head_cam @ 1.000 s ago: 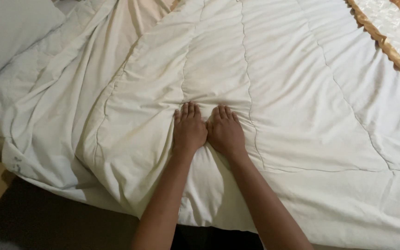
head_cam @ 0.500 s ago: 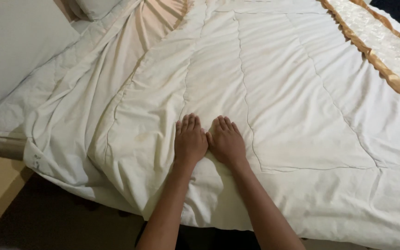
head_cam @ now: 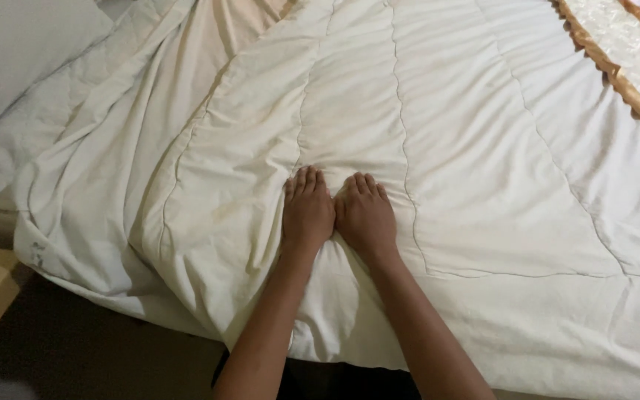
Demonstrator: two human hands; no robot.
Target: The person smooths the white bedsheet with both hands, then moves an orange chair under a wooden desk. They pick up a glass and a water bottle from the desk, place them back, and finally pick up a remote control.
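quilt [head_cam: 483, 148], white and stitched in long panels, lies spread over the bed and hangs over the near edge. both hands rest on it palms down, side by side and touching along the thumbs: left hand [head_cam: 307, 211] and right hand [head_cam: 364, 216], fingers straight and close together, gripping nothing. small creases fan out from the fingertips. a rumpled sheet [head_cam: 75, 185] bunches at the left (its corner droops toward the floor [head_cam: 75, 348]). a gold-trimmed cover [head_cam: 631, 52] runs along the top right.
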